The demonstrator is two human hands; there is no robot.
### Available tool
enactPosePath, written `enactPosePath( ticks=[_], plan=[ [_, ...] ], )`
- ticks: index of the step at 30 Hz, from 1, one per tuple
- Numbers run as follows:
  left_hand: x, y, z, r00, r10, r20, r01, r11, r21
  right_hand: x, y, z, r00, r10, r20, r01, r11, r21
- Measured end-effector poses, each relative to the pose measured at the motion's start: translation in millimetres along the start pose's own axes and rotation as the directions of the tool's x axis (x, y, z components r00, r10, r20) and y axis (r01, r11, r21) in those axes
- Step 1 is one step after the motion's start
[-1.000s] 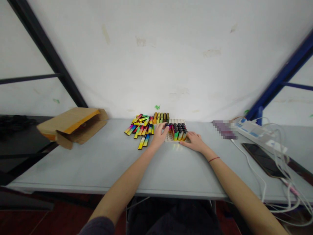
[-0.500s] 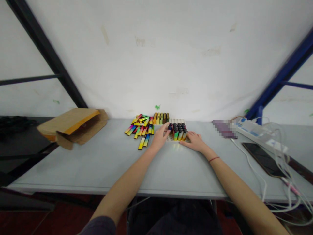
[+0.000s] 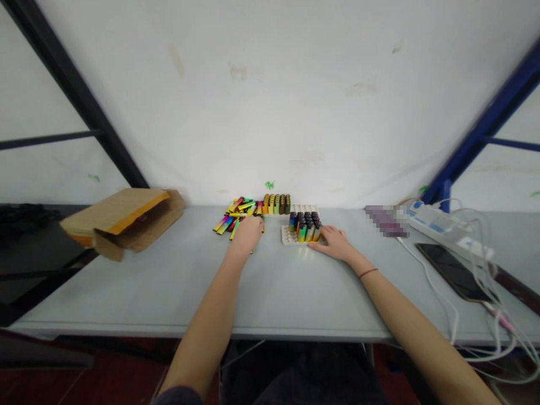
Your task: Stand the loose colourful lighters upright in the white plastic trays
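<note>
My left hand (image 3: pixel 247 236) is over the near side of a loose pile of shiny, multicoloured lighters (image 3: pixel 223 224). Its back faces me and hides the fingertips, so whether it grips a lighter cannot be seen. My right hand (image 3: pixel 335 243) holds the right end of a white holed tray (image 3: pixel 289 238), thumb at the front edge and fingers along the side. Black-topped lighters (image 3: pixel 310 228) stand upright in rows in this tray. Some holes at its left end show bare.
Behind stands a block of upright yellow-topped lighters (image 3: pixel 276 203), beside another white tray (image 3: pixel 304 208) against the wall. An open cardboard box (image 3: pixel 122 216) lies at the left. To the right are a phone (image 3: pixel 453 271), a power strip (image 3: pixel 447 228) and tangled white cables (image 3: pixel 500 281).
My left hand has left the front tray's left end and moved left to the pile, uncovering the tray's holes. My right hand has stayed at the tray.
</note>
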State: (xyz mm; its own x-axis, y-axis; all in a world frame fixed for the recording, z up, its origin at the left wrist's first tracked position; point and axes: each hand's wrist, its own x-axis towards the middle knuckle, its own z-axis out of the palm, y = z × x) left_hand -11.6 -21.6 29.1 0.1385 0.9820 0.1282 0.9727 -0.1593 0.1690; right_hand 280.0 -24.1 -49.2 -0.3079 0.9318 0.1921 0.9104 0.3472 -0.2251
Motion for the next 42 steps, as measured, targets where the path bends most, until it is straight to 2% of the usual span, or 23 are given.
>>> enactPosePath(
  ticks=[3, 8, 14, 18, 20, 22, 25, 27, 29, 31, 33, 35, 38, 40, 42],
  plan=[
    [-0.4, -11.7, -9.9, 0.991, -0.078, 0.107, 0.072, 0.996, 0.056, -0.5, -1.1, -1.0, 1.0, 0.003, -0.002, -0.003, 1.0, 0.0],
    [-1.9, -10.3, -2.2, 0.974, -0.15, 0.167, 0.13, 0.983, 0.126, -0.5, -1.6, -1.9, 1.0, 0.008, 0.008, -0.008, 1.0, 0.005],
    [-3.7, -6.8, 6.0, 0.974, -0.121, 0.19, 0.092, 0.984, 0.153, 0.3, -1.0, -1.6, 1.0, 0.003, 0.014, -0.003, 1.0, 0.013],
    [-6.0, 1.4, 5.9, 0.955, -0.13, 0.266, 0.095, 0.986, 0.137, 0.2, -1.1, -1.3, 1.0, 0.004, 0.017, -0.005, 1.0, 0.023],
    [-5.7, 5.7, 5.4, 0.96, -0.105, 0.26, 0.078, 0.991, 0.112, 0.2, -1.1, -0.8, 1.0, 0.006, 0.015, -0.006, 1.0, 0.024],
    [-3.7, 9.1, 5.4, 0.978, -0.043, 0.205, 0.033, 0.998, 0.049, 0.1, -1.0, -0.2, 1.0, 0.007, 0.006, -0.007, 1.0, 0.024],
    [2.0, 13.0, 8.6, 0.998, 0.027, 0.062, -0.012, 0.971, -0.239, 0.0, -0.7, -0.1, 1.0, 0.004, 0.004, -0.004, 1.0, 0.021],
    [6.2, 15.8, 13.6, 1.0, -0.011, 0.0, 0.009, 0.842, -0.539, -0.2, -0.6, -0.5, 1.0, 0.003, 0.009, -0.004, 1.0, 0.018],
    [9.8, 19.3, 20.2, 0.997, -0.077, 0.021, 0.064, 0.608, -0.791, -0.3, -0.6, -1.0, 1.0, 0.006, 0.011, -0.006, 1.0, 0.015],
    [12.4, 23.1, 27.0, 0.99, -0.112, 0.084, 0.12, 0.361, -0.925, -0.3, -0.8, -1.5, 1.0, 0.005, 0.011, -0.005, 1.0, 0.009],
    [14.0, 26.8, 32.5, 0.987, -0.114, 0.117, 0.135, 0.161, -0.978, -0.3, -1.0, -2.1, 1.0, 0.001, 0.011, -0.001, 1.0, 0.005],
    [14.6, 29.7, 35.8, 0.985, -0.125, 0.115, 0.119, 0.021, -0.993, -0.3, -1.3, -2.6, 1.0, -0.001, 0.013, 0.001, 1.0, 0.004],
    [14.7, 32.5, 36.0, 0.976, -0.154, 0.152, 0.13, -0.144, -0.981, -0.4, -1.5, -2.9, 1.0, -0.001, 0.019, 0.001, 1.0, 0.006],
    [14.1, 33.6, 33.9, 0.962, -0.155, 0.224, 0.182, -0.243, -0.953, -0.5, -1.4, -2.5, 1.0, 0.003, 0.017, -0.003, 1.0, 0.01],
    [13.1, 34.5, 31.9, 0.945, -0.151, 0.292, 0.236, -0.305, -0.923, -0.5, -1.0, -1.7, 1.0, 0.004, 0.011, -0.005, 1.0, 0.012]
  ],
)
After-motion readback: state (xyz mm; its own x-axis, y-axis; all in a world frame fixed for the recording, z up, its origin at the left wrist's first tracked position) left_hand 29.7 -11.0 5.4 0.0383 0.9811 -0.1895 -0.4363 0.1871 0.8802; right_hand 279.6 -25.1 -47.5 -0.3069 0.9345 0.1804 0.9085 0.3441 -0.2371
